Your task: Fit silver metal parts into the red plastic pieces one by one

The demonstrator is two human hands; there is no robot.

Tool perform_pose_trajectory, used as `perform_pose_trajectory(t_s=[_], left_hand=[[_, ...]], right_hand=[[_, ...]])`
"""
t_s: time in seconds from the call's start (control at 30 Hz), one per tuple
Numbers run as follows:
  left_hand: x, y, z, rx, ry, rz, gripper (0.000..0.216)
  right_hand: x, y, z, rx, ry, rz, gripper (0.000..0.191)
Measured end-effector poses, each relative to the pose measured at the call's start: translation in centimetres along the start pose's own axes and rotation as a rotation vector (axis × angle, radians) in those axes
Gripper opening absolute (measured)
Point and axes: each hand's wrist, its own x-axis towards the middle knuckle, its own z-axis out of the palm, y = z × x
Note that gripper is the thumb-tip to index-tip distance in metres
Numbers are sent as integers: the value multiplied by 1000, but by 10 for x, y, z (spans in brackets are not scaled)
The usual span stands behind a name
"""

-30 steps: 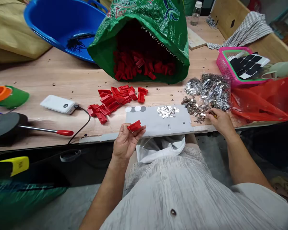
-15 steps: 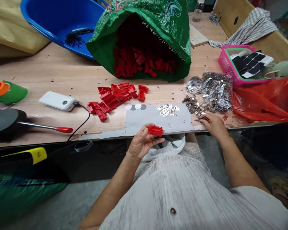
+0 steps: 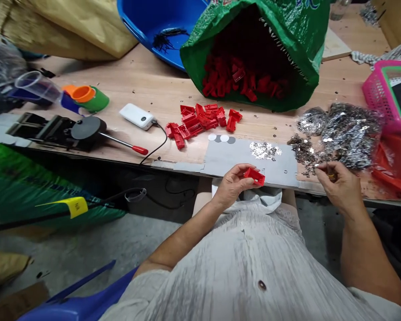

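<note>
My left hand (image 3: pixel 234 186) is closed on a small red plastic piece (image 3: pixel 254 176), held just in front of the table edge over a grey card sheet (image 3: pixel 247 160). My right hand (image 3: pixel 341 185) pinches something small and yellowish at the edge of a heap of small silver metal parts (image 3: pixel 341 133). A little pile of silver parts (image 3: pixel 263 150) lies on the grey sheet. More red pieces (image 3: pixel 202 122) lie loose on the wooden table, and a green sack (image 3: pixel 270 40) lying open on its side holds many more.
A blue tub (image 3: pixel 150 22) stands behind the sack. A white power bank (image 3: pixel 137 116) with a black cable, a black hand press with a red-tipped lever (image 3: pixel 96 133), and green and orange cups (image 3: pixel 87 97) lie at the left. A pink basket (image 3: pixel 387 96) and red bag (image 3: pixel 394 165) sit right.
The view has swung to the left and downwards. My left hand turned the red piece and carried it to the right, closer to my right hand, which stayed at the silver heap.
</note>
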Motion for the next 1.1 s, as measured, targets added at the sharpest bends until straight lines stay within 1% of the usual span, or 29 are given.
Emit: perform_pose_trajectory(t_s=[0.07,0.1,0.17,0.23,0.3,0.4,0.5,0.57,0.7,0.8,0.97,1.1], left_hand=[[-1,-2,2,52,15,45,40],[-1,-3,2,70,24,62,40],[-1,-3,3,79,38,55,41],[-2,-2,4,58,36,-11,45],[-3,0,4,25,23,-107,50],[-3,0,5,-49,18,-212,57],[-4,0,7,-122,34,-261,56],[-4,0,9,-147,52,-288,54],[-4,0,13,-129,96,-339,54],[-4,0,16,-105,105,-330,54],[-6,-4,18,-80,110,-296,55],[-7,-5,17,-71,113,-287,56]], right_hand=[[-2,-21,7,134,-46,-34,19],[-3,-33,12,192,-91,-58,17],[-7,-56,22,276,-174,-98,14],[-10,-77,31,318,-230,-133,13],[-11,-92,39,352,-238,-194,11],[-8,-106,49,404,-248,-358,8],[-4,-111,55,384,-261,-535,12],[-1,-112,57,346,-250,-622,14],[1,-110,57,311,-244,-713,14],[0,-109,56,301,-270,-720,14],[-2,-110,57,271,-350,-658,15],[-3,-111,57,286,-384,-636,17]])
